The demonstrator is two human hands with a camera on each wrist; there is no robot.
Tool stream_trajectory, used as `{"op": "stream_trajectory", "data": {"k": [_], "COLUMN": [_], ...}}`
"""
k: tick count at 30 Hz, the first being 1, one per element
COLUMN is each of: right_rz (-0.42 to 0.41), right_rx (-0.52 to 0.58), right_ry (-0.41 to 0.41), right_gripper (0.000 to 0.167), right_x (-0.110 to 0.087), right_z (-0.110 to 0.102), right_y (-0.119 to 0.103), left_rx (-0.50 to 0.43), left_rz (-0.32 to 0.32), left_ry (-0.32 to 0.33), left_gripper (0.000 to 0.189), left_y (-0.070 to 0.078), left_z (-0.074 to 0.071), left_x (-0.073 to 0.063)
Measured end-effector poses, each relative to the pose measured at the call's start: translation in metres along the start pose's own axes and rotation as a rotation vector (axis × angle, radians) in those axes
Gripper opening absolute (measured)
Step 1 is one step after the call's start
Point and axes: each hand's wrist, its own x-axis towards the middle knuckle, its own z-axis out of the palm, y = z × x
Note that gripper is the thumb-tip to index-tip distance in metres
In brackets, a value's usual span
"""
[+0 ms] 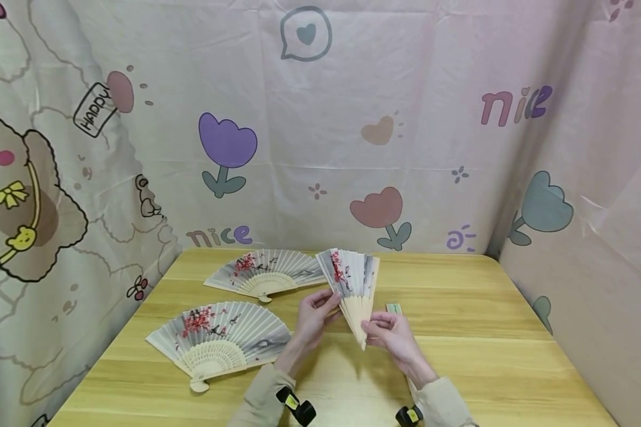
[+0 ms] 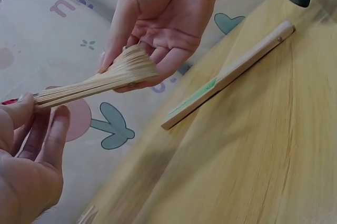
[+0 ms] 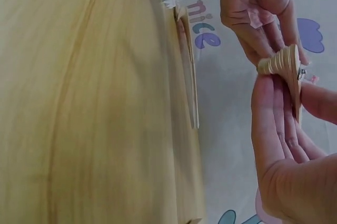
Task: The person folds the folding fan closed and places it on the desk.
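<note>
Left fingers and right fingers — curled — pinch a fan.

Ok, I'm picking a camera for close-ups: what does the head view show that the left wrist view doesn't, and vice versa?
Only the head view: red blossoms on the near spread fan and far spread fan. Only the left wrist view: the pivot pin of the folded fan. Both: the left hand and right hand holding a partly opened fan, and the wooden table.
</note>
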Motion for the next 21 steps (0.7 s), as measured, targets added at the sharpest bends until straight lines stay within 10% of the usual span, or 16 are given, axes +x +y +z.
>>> {"op": "stream_trajectory", "data": {"k": [21], "right_rz": [0.002], "right_rx": [-0.121], "right_ry": [-0.177], "right_gripper": [0.037], "right_x": [-0.007], "right_z": [-0.001], "right_y": [0.013], "left_rx": [0.131], "left_rz": [-0.082], "left_ry": [-0.004], "left_gripper": [0.029], "left_y": [0.0], "left_z": [0.0], "left_x": [0.002]}}
